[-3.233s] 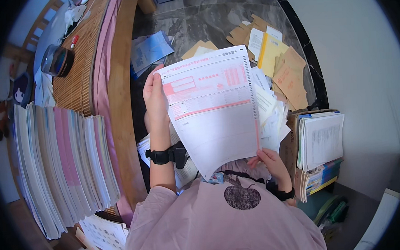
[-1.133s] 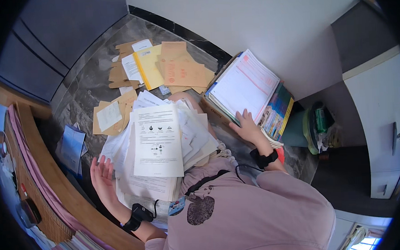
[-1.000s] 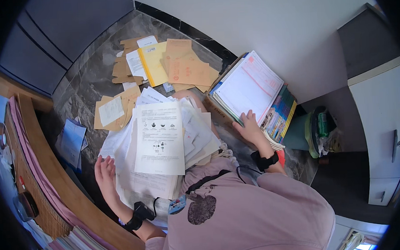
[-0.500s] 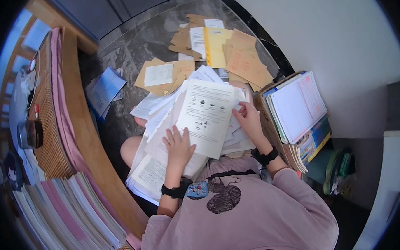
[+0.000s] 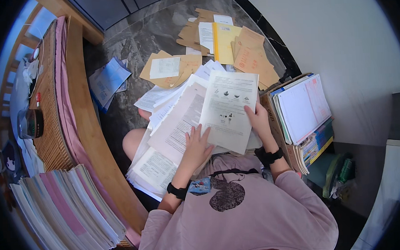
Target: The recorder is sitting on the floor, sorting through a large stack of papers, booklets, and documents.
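My right hand (image 5: 258,119) grips the right edge of a printed sheet with small diagrams (image 5: 228,94), its thumb on the front. My left hand (image 5: 196,145) lies with fingers apart on the papers at that sheet's lower left. Beneath and left of the sheet, a loose heap of printed papers (image 5: 172,117) covers my lap, some pages fanned out to the left.
Brown envelopes (image 5: 250,54), a yellow notebook (image 5: 225,42) and blue papers (image 5: 105,84) lie on the floor. At right stand a box of papers and books (image 5: 298,106) and a bin (image 5: 336,172). A wooden bed edge (image 5: 84,108) runs along the left, with upright paper stacks (image 5: 64,213).
My right hand has left the box at right and now holds the diagram sheet, lifted slightly rightward. My left hand has moved from the heap's side onto the papers.
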### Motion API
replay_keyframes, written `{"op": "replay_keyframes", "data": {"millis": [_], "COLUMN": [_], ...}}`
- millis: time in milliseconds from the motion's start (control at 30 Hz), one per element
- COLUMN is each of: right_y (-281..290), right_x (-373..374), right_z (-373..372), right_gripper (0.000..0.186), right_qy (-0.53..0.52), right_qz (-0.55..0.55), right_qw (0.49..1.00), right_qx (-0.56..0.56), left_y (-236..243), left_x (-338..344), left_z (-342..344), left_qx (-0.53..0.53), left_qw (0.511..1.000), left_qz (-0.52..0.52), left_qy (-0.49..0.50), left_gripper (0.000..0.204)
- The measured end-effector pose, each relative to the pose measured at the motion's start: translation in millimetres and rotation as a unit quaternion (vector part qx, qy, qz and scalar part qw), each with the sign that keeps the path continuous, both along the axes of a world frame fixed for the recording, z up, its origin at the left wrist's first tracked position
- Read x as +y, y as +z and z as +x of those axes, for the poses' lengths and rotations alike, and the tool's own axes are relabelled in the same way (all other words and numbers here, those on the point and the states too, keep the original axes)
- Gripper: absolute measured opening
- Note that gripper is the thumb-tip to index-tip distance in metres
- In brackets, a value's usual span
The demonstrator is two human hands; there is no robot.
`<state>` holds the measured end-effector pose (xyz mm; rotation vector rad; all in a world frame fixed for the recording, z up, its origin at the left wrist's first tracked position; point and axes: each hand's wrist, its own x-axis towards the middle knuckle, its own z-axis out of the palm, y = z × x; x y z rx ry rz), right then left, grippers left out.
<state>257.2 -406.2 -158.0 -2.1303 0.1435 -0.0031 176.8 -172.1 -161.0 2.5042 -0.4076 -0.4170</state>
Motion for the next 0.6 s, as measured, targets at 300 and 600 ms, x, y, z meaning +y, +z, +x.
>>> {"op": "replay_keyframes", "data": {"millis": [300,600], "right_y": [68,61], "right_x": [-6,-15], "right_z": [-14,-28], "right_gripper": [0.026,0.022], "right_qy": [-0.040,0.027], "right_qz": [0.436,0.376], "right_qw": [0.890,0.909], "right_qx": [0.125,0.178], "left_y": [14,37], "left_x": [14,12], "left_z": [30,35], "left_qx": [0.176,0.140], "left_qw": [0.905,0.823], "left_qz": [-0.316,-0.479], "left_qy": [0.223,0.272], "left_gripper": [0.047,0.017]}}
